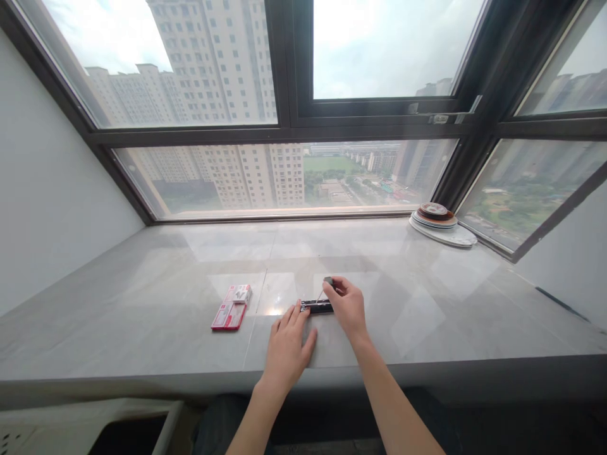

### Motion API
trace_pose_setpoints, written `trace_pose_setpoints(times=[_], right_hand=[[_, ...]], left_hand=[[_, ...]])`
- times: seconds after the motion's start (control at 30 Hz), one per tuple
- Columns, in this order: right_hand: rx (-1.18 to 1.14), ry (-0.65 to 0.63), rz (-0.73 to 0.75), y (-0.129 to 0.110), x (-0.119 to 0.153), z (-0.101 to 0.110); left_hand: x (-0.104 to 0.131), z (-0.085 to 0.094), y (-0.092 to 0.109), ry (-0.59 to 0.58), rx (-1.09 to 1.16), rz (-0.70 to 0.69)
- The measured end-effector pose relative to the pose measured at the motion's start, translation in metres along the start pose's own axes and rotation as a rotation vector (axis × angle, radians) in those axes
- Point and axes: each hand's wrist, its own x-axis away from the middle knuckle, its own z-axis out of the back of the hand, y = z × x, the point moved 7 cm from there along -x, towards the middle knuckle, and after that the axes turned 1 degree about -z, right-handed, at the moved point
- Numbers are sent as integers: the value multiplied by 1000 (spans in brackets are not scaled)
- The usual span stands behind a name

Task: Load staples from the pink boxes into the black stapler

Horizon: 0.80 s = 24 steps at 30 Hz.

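A slim black object with a shiny metal part, which looks like a stapler (318, 308), lies crosswise on the pale marbled sill. My left hand (288, 344) rests palm down, its fingers stretched out and its thumb apart, with the fingertips touching the left end of the black object. Over its right end, my right hand (348, 306) pinches a small dark greenish piece (328, 280) between thumb and fingers. A thin rod slants down from that piece toward the black object; its exact kind is too small to tell. My right hand covers the object's right end.
Left of my hands lies a red and white flat pack (228, 317) with a small white box (241, 293) on it. Stacked plates (443, 236) stand in the far right corner by the window frame (284, 136). The sill's front edge (427, 373) runs below my forearms.
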Motion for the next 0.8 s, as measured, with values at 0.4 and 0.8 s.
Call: trace_pose_setpoints(times=[0.4, 0.8], right_hand=[[-695, -106, -353, 67, 25, 66], [134, -488, -250, 64, 63, 30]], left_hand=[[14, 46, -63, 304, -117, 283], [26, 29, -42, 56, 234, 63]])
